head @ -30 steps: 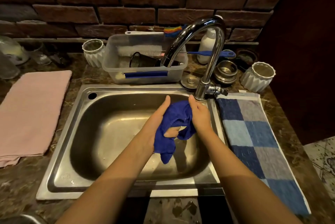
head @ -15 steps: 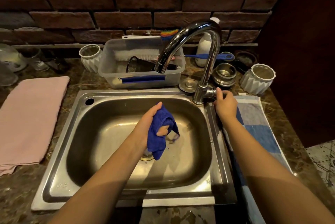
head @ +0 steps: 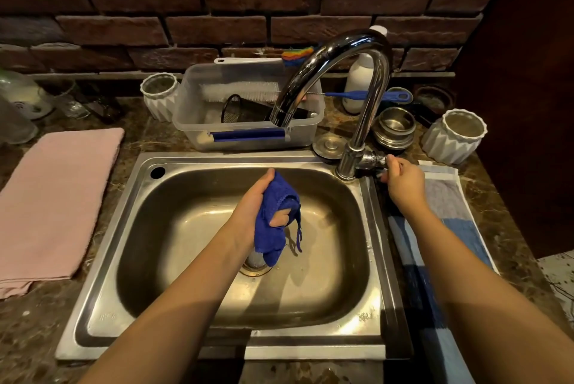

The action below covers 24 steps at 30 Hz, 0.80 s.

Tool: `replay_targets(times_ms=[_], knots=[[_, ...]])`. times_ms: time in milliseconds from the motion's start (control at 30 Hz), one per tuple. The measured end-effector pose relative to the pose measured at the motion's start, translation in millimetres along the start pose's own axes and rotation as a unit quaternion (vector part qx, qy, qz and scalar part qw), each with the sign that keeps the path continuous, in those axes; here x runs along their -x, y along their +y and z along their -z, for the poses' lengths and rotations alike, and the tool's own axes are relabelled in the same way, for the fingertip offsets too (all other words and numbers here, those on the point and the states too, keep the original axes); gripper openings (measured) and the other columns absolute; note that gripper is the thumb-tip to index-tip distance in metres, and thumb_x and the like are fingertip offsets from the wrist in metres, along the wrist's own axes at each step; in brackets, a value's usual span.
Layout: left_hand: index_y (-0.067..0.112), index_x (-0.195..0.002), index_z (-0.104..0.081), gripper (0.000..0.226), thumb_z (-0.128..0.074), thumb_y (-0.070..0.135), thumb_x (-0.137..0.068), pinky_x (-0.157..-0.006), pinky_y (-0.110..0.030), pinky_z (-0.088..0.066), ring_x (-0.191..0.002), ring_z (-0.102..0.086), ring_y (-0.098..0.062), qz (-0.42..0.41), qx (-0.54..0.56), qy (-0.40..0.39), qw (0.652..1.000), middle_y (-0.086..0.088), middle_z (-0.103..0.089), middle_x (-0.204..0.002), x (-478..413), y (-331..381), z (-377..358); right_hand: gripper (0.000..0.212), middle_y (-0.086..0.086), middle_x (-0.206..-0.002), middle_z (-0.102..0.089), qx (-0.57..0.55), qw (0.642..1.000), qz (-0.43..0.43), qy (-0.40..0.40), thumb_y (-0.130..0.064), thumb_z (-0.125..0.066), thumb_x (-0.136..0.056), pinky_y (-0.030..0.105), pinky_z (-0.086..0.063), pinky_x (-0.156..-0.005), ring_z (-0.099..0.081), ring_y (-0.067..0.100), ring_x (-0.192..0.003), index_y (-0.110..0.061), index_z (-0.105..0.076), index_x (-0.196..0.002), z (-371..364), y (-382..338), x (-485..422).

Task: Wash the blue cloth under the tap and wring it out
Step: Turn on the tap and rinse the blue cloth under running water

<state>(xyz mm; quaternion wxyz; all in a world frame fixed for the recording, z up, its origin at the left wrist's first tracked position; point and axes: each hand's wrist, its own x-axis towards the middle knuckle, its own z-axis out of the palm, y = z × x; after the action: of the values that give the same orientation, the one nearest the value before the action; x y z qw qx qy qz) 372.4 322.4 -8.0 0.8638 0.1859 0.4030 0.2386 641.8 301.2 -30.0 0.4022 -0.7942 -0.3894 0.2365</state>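
Cloth hangs bunched in your left hand, over the basin of the sink and just above the drain. Your fingers curl round its middle, one fingertip shows through the folds, and a loose corner and a thread dangle below.

On the counter to your left a folded pink towel lies flat, just beside the sink. To your right a checked towel runs along the sink's edge, partly under your right forearm.

Your right hand reaches past the sink's back right corner and pinches the handle at the foot of the tap, thumb and fingers closed on it. The tap arches up and forward; its spout points down over the back of the basin, above the cloth and apart from it.

Behind the sink a clear tub holds a white brush and a dark mesh cup. A steel lid lies beside the tap's foot, with stacked steel bowls just to its right. One ribbed pot stands left of the tub, another at the far right. A white bottle stands behind the tap, against the brick wall.
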Motion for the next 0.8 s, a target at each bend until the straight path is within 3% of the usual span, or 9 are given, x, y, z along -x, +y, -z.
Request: replay_targets(times_ms=[267,300,367,400,467,667,800], knots=[[0.013,-0.078,-0.053,0.037,-0.046,0.047,-0.093,-0.029,-0.014,-0.033,-0.031,-0.043,-0.009,-0.012,0.02,0.059,0.998,0.0,-0.05,-0.052,-2.6,1.4,-3.7,0.04,0.001,-0.061,-0.052,-0.005,1.0,0.01,0.007,-0.028,-0.036,-0.099,0.03,-0.033,-0.069,-0.047,0.01,-0.06,-0.018,-0.051,-0.064,-0.3,2.0,1.6],[0.014,-0.078,-0.053,0.037,-0.046,0.047,-0.093,-0.029,-0.014,-0.033,-0.031,-0.043,-0.009,-0.012,0.02,0.058,0.998,0.0,-0.05,-0.051,-2.8,1.2,-3.7,0.037,0.002,-0.065,-0.055,-0.007,1.0,0.013,0.003,-0.028,-0.037,-0.099,0.031,-0.036,-0.07,-0.05,0.012,-0.063,-0.017,-0.056,-0.069,-0.1,1.1,2.8],[0.014,-0.079,-0.053,0.035,-0.047,0.046,-0.092,-0.03,-0.015,-0.033,-0.032,-0.044,-0.01,-0.012,0.026,0.061,0.998,0.0,-0.05,-0.053,-3.8,0.9,-1.7,0.027,0.008,-0.09,-0.066,-0.005,1.0,0.014,-0.011,-0.028,-0.042,-0.097,0.035,-0.044,-0.084,-0.059,0.018,-0.085,-0.014,-0.064,-0.103,-0.1,2.9,3.7],[0.014,-0.081,-0.053,0.033,-0.049,0.045,-0.091,-0.03,-0.015,-0.033,-0.032,-0.044,-0.01,-0.013,0.026,0.064,0.998,-0.001,-0.05,-0.055,-4.2,0.6,-0.2,0.031,0.009,-0.107,-0.066,-0.001,1.0,0.017,-0.014,-0.027,-0.045,-0.096,0.032,-0.042,-0.091,-0.059,0.021,-0.101,-0.014,-0.058,-0.121,0.5,3.4,4.2],[0.013,-0.084,-0.054,0.031,-0.05,0.043,-0.091,-0.03,-0.015,-0.034,-0.031,-0.043,-0.011,-0.016,0.023,0.068,0.997,-0.002,-0.049,-0.058,-3.5,-0.1,1.8,0.037,0.009,-0.12,-0.062,0.008,0.999,0.041,-0.015,-0.026,-0.047,-0.096,0.027,-0.039,-0.09,-0.055,0.022,-0.113,-0.016,-0.052,-0.13,2.2,4.4,2.4],[0.015,-0.084,-0.053,0.029,-0.048,0.042,-0.093,-0.029,-0.016,-0.034,-0.03,-0.042,-0.012,-0.004,0.03,0.063,0.998,-0.003,-0.05,-0.054,-1.8,0.2,3.1,0.034,0.014,-0.103,-0.068,0.04,0.995,0.094,0.006,-0.024,-0.041,-0.098,0.023,-0.035,-0.074,-0.055,0.013,-0.089,-0.007,-0.062,-0.117,3.9,0.6,-3.1],[0.014,-0.084,-0.052,0.031,-0.049,0.043,-0.093,-0.029,-0.015,-0.033,-0.031,-0.042,-0.011,-0.012,0.021,0.072,0.997,-0.002,-0.051,-0.053,-1.2,0.5,3.6,0.034,0.018,-0.091,-0.068,0.047,0.995,0.089,0.008,-0.023,-0.041,-0.098,0.026,-0.037,-0.072,-0.059,0.021,-0.084,-0.003,-0.063,-0.114,3.5,-1.4,-8.6]])
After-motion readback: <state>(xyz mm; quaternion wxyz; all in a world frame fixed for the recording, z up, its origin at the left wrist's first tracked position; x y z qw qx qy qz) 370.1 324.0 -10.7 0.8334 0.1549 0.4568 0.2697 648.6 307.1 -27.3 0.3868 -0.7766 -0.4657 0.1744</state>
